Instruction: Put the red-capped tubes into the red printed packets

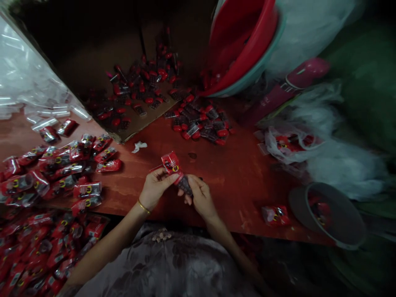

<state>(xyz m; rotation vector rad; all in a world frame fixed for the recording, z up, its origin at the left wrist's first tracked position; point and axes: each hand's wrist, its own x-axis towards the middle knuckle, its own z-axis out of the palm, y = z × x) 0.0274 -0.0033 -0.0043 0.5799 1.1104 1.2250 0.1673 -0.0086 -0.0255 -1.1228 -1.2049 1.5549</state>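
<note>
Just above the front edge of the red table [222, 165], my left hand [156, 186] pinches a red printed wrapper [170, 162] with a yellow mark. My right hand [199, 196] closes on a small dark clear container [185, 185] whose upper end meets the wrapper. How far the container sits inside the wrapper is hard to tell. Beyond my hands lies a pile of dark containers with red caps [201, 123]. Several wrapped packs [71, 159] are heaped on the table at the left.
An open cardboard box [123, 138] holds more capped containers. Red [269, 24] and teal basins tilt behind. A pink bottle [278, 90], a plastic bag [275, 152], a grey bucket [297, 206] and a red pack [276, 215] are at the right. Clear tubes [46, 123] lie left.
</note>
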